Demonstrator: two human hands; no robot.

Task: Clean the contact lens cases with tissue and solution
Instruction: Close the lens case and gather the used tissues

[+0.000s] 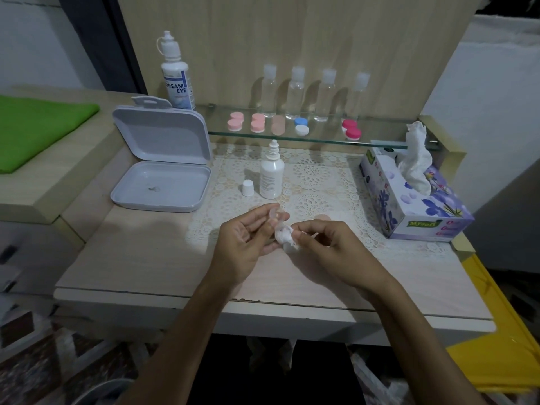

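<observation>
The tabletop (146,258) carries a lace mat, and near its centre both hands work together. At nine o'clock from the hands, well apart, lies an open grey hinged box (160,159) with its lid standing up. At two o'clock sits a flowered tissue box (415,200) with a sheet pulled up from its slot. At twelve o'clock stands an uncapped solution bottle (271,173), its white cap (247,187) just beside it to the left. Farther back, a glass shelf (380,144) bears a row of finished-looking lens cases (295,126) in pink, peach, blue-white and red, with four clear bottles behind them.

The left hand (245,244) holds a clear contact lens case (276,219) between its fingers, thumb side up. The right hand (330,247) has its fingers pinched on a wad of tissue (287,239), which presses against the case at the case's six o'clock side.

Judgement: the case is light, stiff and smooth plastic, likely slippery when wet with solution, so it is best held by its outer rim, leaving the well free. The tissue is soft, tears easily when damp, and should be held in a compact wad. A peach cap (323,218) appears to lie on the mat at twelve o'clock from the right hand; its identity is uncertain.
</observation>
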